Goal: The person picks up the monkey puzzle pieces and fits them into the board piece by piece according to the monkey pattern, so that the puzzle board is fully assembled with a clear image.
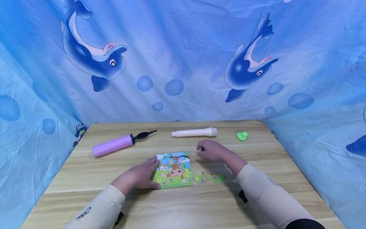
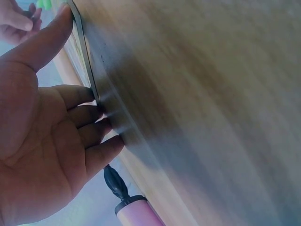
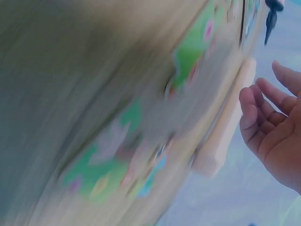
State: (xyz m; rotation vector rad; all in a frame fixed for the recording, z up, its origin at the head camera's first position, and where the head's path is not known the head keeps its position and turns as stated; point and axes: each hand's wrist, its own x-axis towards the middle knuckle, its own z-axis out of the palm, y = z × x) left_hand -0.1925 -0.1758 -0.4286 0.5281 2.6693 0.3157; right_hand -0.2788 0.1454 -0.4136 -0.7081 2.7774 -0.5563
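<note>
Wood-grain counter (image 1: 177,210) and items
Far side, left to right: 1 purple pump (image 1: 112,145), 1 white tube (image 1: 194,132), 1 green duck (image 1: 242,136). Nearer: 1 monkey picture puzzle (image 1: 173,170); loose puzzle pieces (image 1: 199,178) to its right.

There are two hands (image 1: 144,175) (image 1: 213,151), one puzzle (image 1: 173,170), one pump (image 1: 112,145)

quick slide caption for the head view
Left hand touching a square, colourful cartoon-monkey puzzle; right hand beyond loose, green-printed pieces on a pale wood-grain table.

We find the head view bright, soft shadows on the near tabletop (image 1: 177,210); blur smears puzzle pieces (image 3: 106,162) in the dimmer right wrist view.
</note>
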